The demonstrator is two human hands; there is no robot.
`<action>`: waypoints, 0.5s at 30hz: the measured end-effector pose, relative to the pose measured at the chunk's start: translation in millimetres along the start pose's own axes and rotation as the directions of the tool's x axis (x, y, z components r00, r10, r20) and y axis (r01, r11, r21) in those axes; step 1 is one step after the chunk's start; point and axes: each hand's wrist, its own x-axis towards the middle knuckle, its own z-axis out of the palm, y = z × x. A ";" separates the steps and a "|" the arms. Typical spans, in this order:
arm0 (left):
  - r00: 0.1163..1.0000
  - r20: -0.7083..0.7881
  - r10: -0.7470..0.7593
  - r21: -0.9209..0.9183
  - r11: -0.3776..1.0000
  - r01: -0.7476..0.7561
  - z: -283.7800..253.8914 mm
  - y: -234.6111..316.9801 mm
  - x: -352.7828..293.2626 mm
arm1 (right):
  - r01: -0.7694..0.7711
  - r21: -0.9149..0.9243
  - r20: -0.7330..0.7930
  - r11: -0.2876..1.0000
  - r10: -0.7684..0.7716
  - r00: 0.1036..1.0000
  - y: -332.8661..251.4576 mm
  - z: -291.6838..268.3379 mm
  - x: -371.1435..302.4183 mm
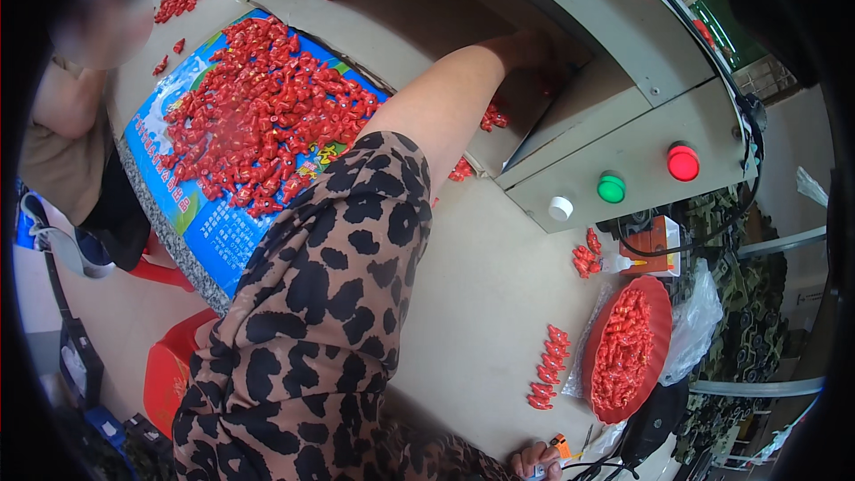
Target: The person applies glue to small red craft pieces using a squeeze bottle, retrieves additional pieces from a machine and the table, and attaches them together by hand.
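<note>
My left arm, in a leopard-print sleeve, reaches across the table into the opening of a grey metal box [614, 27]. My left hand [532, 49] is in the shadow inside, its fingers hidden. Small red shiny figure-like pieces [492, 116] lie near that forearm at the opening. Low at the right, my right hand [533, 460] is closed, fingers curled round a small pale thing I cannot make out. Next to it is an orange object [559, 445]. A short row of red pieces [549, 365] lies on the table above that hand.
Many red pieces [258, 107] cover a blue printed sheet [218, 236]. A red bowl [661, 321] of them stands at the right, near a small white bottle [614, 263]. The box carries red [683, 162] and green buttons [612, 187]. Another person [67, 142] sits at the left.
</note>
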 end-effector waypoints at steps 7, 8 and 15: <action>0.997 -0.065 -0.039 0.176 0.983 0.050 23.7 -2.6 16.5 | -0.001 0.066 -0.053 0.998 0.004 0.999 2.2 2.7 1.4; 0.992 0.026 -0.123 0.252 0.961 0.112 25.7 2.4 17.7 | -0.009 0.069 -0.032 0.998 0.011 0.999 1.8 2.4 1.6; 0.991 0.040 0.128 0.194 0.972 -0.133 21.4 13.0 9.6 | 0.042 0.067 0.006 0.997 -0.043 0.999 7.1 -11.4 -2.3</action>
